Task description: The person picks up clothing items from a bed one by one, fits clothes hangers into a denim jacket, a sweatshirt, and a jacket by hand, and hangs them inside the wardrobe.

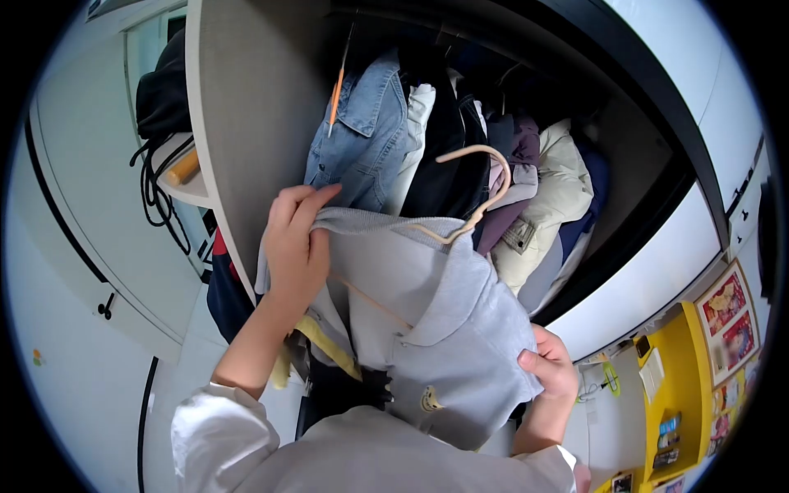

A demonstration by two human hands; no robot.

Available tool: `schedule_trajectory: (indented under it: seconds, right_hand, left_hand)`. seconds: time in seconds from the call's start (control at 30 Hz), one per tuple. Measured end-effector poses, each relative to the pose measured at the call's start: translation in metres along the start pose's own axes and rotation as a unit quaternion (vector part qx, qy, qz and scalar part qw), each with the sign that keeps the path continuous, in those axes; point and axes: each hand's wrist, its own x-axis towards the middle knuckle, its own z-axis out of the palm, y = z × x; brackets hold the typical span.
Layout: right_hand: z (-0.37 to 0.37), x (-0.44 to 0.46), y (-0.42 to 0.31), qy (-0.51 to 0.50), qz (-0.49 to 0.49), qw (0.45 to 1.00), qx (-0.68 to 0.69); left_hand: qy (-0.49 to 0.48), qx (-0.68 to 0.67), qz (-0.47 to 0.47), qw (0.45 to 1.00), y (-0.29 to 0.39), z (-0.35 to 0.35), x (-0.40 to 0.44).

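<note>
A light grey collared shirt (477, 329) hangs in front of me, with a small yellow print low on its front. The beige hanger (500, 177) sits partly inside the shirt, its hook rising out of the collar. My left hand (296, 238) grips the shirt's collar edge on the left, fingers closed over the cloth. On the right, my right hand (549, 361) pinches the shirt near its shoulder, thumb on top. Part of the hanger's bar shows within the shirt's opening; its far end is hidden by cloth.
Behind the shirt, an open wardrobe (255, 90) holds a denim jacket (362, 131), a cream puffer jacket (551, 205) and several other garments. An orange hanger (336, 99) hangs at the left. A side shelf (193, 189) carries a black bag (164, 90). A yellow shelf unit (686, 370) stands right.
</note>
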Motion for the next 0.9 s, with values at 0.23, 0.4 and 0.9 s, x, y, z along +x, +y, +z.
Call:
schedule_trajectory:
  seconds: [0.23, 0.4, 0.9]
  right_hand:
    - [0.027, 0.016, -0.004, -0.08, 0.013, 0.997, -0.011]
    - [0.037, 0.011, -0.01, -0.033, -0.062, 0.997, 0.042]
    - [0.109, 0.097, -0.03, 0.014, -0.109, 0.994, 0.006]
  left_hand:
    - [-0.105, -0.184, 0.008, 0.977, 0.036, 0.025, -0.029]
    - [-0.079, -0.088, -0.015, 0.993, -0.01, 0.025, -0.06]
    - [-0.139, -0.25, -0.22, 0.933, -0.085, 0.117, 0.015]
